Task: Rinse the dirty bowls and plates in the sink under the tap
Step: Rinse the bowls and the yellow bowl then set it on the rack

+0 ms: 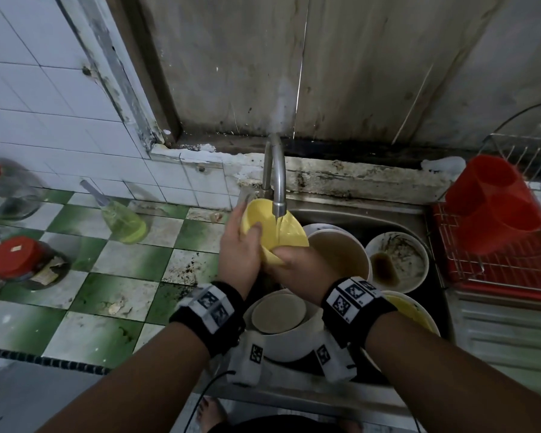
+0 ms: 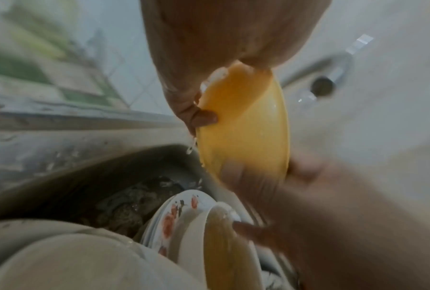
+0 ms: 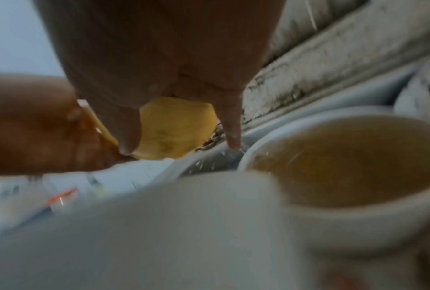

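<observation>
Under the running tap [image 1: 278,195], my left hand [image 1: 238,248] and right hand [image 1: 297,267] both grip the tilted yellow bowl [image 1: 272,226]

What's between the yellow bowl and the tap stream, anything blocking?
Nothing visible. Both hands, left and right, hold the yellow bowl tilted right under the tap, and the water falls straight into it. The left thumb lies over the near rim, beside the stream, not in it.
</observation>
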